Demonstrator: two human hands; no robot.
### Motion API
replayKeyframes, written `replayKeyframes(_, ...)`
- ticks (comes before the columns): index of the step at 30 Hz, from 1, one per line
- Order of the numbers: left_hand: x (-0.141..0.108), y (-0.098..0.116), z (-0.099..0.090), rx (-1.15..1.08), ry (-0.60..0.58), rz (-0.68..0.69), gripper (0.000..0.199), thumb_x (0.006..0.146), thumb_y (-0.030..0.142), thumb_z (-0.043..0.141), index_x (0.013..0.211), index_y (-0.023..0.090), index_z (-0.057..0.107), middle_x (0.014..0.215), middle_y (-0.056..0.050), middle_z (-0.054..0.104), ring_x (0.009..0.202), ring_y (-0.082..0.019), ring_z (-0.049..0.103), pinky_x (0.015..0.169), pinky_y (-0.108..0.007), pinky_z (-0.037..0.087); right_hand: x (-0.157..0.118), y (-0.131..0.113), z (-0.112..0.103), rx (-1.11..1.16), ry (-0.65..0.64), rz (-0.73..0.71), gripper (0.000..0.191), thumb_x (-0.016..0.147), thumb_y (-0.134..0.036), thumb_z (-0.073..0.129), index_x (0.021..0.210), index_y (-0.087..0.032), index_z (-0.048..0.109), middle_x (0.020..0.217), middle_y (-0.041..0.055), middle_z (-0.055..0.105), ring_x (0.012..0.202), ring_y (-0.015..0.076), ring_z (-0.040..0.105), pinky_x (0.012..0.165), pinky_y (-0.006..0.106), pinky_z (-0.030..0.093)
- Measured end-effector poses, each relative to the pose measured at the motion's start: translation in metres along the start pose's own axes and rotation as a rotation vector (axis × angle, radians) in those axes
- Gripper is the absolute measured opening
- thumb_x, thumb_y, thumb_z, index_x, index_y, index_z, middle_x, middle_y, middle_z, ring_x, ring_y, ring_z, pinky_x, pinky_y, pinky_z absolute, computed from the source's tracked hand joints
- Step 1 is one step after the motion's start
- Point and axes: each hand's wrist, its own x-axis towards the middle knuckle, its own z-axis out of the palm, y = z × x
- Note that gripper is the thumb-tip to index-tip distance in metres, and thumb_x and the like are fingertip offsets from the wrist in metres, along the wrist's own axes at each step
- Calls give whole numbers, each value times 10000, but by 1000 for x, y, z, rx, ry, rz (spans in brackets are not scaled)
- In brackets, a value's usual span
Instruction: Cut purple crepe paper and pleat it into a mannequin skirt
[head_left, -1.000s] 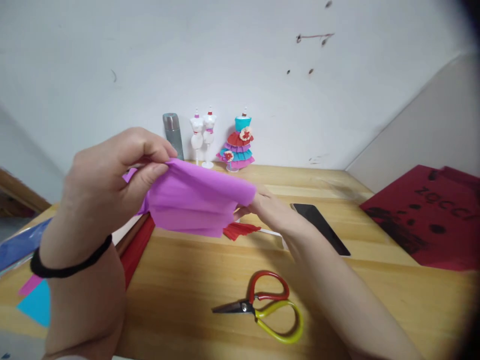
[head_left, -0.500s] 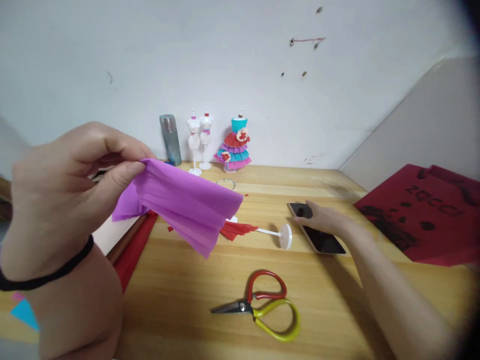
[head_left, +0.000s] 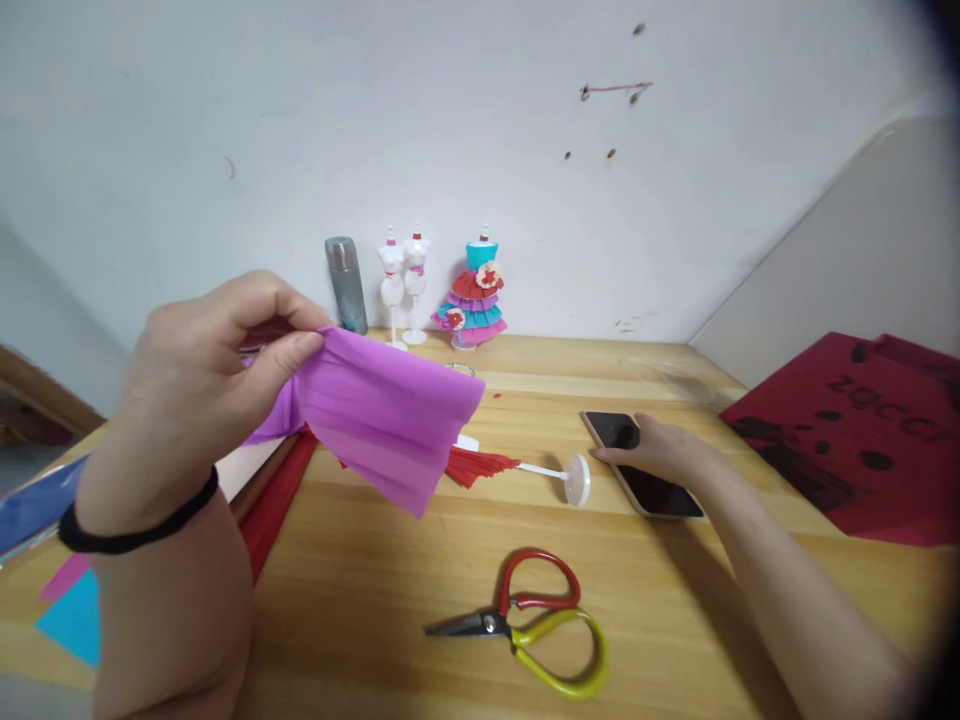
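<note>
My left hand (head_left: 225, 370) pinches the gathered edge of a purple crepe paper piece (head_left: 390, 410), which hangs out to the right above the table. My right hand (head_left: 660, 450) rests over a dark phone (head_left: 652, 490) lying on the wood, its fingers across the phone's middle. Between the hands a small white stand (head_left: 577, 480) lies on its side with red pleated paper (head_left: 480, 466) around it, partly hidden by the purple piece. Scissors (head_left: 491, 622) with one red and one yellow handle lie in front.
Along the wall stand a grey flask (head_left: 346, 287), two white mini mannequins (head_left: 391, 287) and a mannequin in a ruffled dress (head_left: 476, 300). A dark red bag (head_left: 862, 440) is at the right. Red paper (head_left: 277, 500) and blue sheets (head_left: 75, 620) lie at the left.
My left hand and the purple paper have shifted slightly right. The fingers of my right hand have moved a little over the phone. The whole view has shifted slightly.
</note>
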Motion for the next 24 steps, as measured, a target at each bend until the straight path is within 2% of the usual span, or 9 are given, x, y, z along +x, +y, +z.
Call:
replayKeyframes(3, 6, -3, 13, 23, 17, 21, 40, 798, 278, 638, 773, 252, 657, 814, 4, 706, 794, -211, 671, 722, -363, 525, -2, 0, -1, 5, 4, -6, 705, 751, -699, 576, 1161, -129, 516, 1166, 276, 659, 1035, 385, 665, 736, 400, 466)
replayKeyframes(6, 12, -6, 28, -148, 48, -17, 61, 753, 252, 673, 707, 222, 645, 726, -13, 665, 729, -205, 639, 658, -331, 507, -4, 0, -3, 32, 14, -26, 661, 755, -694, 578, 1127, -149, 526, 1165, 295, 657, 1018, 402, 667, 719, 418, 464)
replayKeyframes(10, 17, -9, 49, -374, 19, -127, 80, 734, 198, 697, 701, 211, 625, 587, 21, 574, 521, -143, 533, 571, -301, 480, -8, -3, -6, 35, 13, -10, 635, 752, -670, 601, 1114, -153, 532, 1175, 293, 658, 1028, 413, 659, 724, 433, 467)
replayKeyframes(12, 19, -9, 59, -488, 5, -164, 88, 748, 219, 693, 711, 212, 613, 579, 30, 559, 496, -128, 508, 535, -279, 464, -10, -5, -7, 19, 6, -17, 630, 765, -662, 588, 1140, -160, 525, 1192, 275, 657, 1052, 406, 654, 736, 431, 468)
replayKeyframes(15, 22, -7, 71, -615, -25, -238, 87, 757, 245, 695, 751, 213, 614, 651, 16, 605, 572, -146, 573, 585, -291, 500, -13, -7, -7, 6, 7, -42, 627, 781, -664, 561, 1170, -174, 520, 1218, 256, 652, 1084, 407, 643, 759, 437, 465)
replayKeyframes(17, 25, -4, 77, -645, -57, -274, 98, 732, 219, 715, 793, 203, 640, 738, -7, 659, 683, -174, 636, 695, -336, 541, -13, -6, -6, 8, 12, -55, 612, 781, -656, 565, 1160, -177, 529, 1217, 250, 654, 1089, 409, 640, 769, 438, 464)
replayKeyframes(20, 31, 0, 81, -659, -72, -265, 215, 685, 149, 734, 894, 185, 701, 892, -40, 712, 872, -206, 675, 860, -381, 543, -10, -3, -5, 23, 13, -64, 604, 783, -641, 580, 1150, -163, 537, 1193, 253, 663, 1071, 401, 648, 775, 434, 476)
replayKeyframes(22, 34, 2, 82, -676, -51, -245, 203, 683, 129, 725, 880, 180, 722, 899, -40, 722, 880, -201, 674, 860, -366, 546, -7, -2, -4, 28, 12, -47, 622, 774, -638, 602, 1151, -147, 534, 1170, 260, 668, 1049, 398, 656, 771, 436, 487)
replayKeyframes(24, 35, 1, 82, -696, 14, -220, 125, 689, 127, 717, 801, 181, 722, 824, -24, 716, 788, -177, 665, 767, -325, 556, -5, -1, -3, 24, 12, -28, 634, 762, -641, 619, 1138, -138, 533, 1160, 262, 669, 1038, 395, 657, 772, 441, 492)
